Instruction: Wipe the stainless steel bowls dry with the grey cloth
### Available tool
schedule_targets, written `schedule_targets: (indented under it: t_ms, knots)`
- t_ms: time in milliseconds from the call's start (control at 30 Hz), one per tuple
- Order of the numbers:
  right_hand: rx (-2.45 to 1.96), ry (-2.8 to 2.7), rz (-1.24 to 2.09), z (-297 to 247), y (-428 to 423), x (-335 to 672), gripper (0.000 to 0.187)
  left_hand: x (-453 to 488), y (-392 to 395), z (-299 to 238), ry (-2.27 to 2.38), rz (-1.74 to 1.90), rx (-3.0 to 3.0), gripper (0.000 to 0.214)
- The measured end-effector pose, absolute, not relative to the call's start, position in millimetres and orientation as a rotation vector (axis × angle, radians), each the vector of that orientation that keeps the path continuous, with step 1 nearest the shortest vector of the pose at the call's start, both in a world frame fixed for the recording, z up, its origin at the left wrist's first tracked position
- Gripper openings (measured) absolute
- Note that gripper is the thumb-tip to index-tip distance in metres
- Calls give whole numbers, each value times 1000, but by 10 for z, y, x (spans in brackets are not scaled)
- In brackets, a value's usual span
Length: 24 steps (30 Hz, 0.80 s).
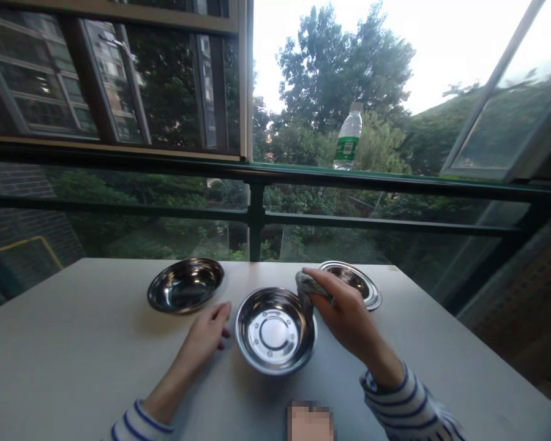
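A shiny steel bowl (274,331) stands in the middle of the white table (73,355). My right hand (344,312) is closed on a small grey cloth (305,285) and holds it at the bowl's right rim. My left hand (209,334) rests on the table just left of that bowl, fingers loosely stretched, holding nothing. A second steel bowl (186,285) sits farther back on the left. A third steel bowl (354,282) lies behind my right hand, partly hidden by it.
A dark green railing (257,214) with glass panels runs along the table's far edge. A plastic water bottle (348,139) stands on the top rail. An open window frame (500,122) leans out at the right. The table's right edge falls off near a brick wall.
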State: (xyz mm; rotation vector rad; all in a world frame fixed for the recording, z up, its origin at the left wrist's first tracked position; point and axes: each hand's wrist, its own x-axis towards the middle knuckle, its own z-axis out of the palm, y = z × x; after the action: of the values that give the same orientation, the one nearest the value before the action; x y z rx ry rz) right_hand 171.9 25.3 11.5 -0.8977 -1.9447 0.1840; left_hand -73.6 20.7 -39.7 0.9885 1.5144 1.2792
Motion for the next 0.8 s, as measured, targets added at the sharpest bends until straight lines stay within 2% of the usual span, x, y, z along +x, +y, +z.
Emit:
schedule_targets:
  t_ms: [133,367,533,800]
  knots:
    - [-963,-2120,138,44,294,1580,37,-656,136,-658,1358,1158,861,33]
    - [-1371,-2285,63,187,383,1423,30,-594,60,-722,1212,1177,712,31]
    - [-1495,-2403,207,-27,528,1144,19,-590,56,-772,1151,1142,672,31]
    - [-1470,-2307,567,-428,571,872,27,-551,4,-729,1049,1088,614,43]
